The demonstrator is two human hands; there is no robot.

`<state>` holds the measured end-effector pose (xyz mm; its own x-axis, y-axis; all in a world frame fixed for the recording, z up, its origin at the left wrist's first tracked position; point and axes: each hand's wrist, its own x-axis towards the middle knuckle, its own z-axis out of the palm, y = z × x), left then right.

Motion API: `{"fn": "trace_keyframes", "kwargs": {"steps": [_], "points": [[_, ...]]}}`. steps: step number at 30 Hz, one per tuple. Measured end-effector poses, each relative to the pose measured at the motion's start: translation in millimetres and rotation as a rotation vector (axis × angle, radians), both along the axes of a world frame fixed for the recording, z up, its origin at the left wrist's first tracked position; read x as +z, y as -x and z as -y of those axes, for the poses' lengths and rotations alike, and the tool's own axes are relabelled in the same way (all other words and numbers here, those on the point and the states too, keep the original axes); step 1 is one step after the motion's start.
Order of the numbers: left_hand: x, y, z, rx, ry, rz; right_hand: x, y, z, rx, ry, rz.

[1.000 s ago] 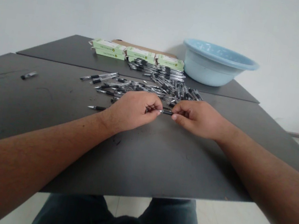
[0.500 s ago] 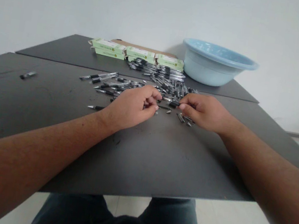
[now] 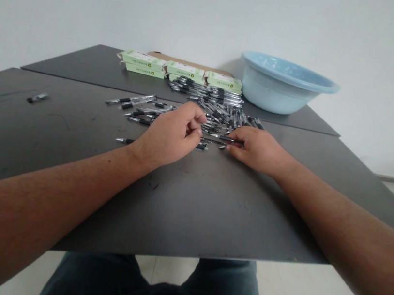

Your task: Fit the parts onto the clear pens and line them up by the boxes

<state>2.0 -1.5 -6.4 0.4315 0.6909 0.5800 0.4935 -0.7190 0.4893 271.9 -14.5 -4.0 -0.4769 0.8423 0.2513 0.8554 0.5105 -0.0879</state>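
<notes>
My right hand is closed around a dark pen, its tip pointing left, close above the table. A small metal pen tip lies by its thumb. My left hand is to the left, with its fingers curled in and thumb drawn toward them; what it holds, if anything, is hidden. A thin refill lies between the two hands. Behind and around them lies a heap of clear pens with black grips. One pen rests beside my left wrist.
Green pen boxes stand in a row at the back, with a stack of pens in front. A light blue basin stands at the back right. A short clear-and-black piece lies far left on the dark table.
My right hand has moved slightly left, over the spot where small pen parts lay. My left hand has shifted a little left and up, its fingers still curled.
</notes>
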Motion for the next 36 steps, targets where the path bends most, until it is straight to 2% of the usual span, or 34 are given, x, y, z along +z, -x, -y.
{"fn": "trace_keyframes", "kwargs": {"steps": [15, 28, 32, 36], "points": [[-0.5, -1, 0, -0.013, -0.014, -0.016, -2.1, 9, -6, -0.001, 0.085, 0.153], [-0.8, 0, 0, -0.021, -0.006, -0.031, -3.2, 10, -4, 0.010, 0.072, 0.130], [-0.2, 1, 0, -0.015, 0.010, -0.036, 2.8, 4, 0, -0.003, 0.013, 0.062], [0.9, 3, -3, -0.007, 0.028, -0.036, 15.7, -4, 5, -0.120, -0.071, -0.020]]}}
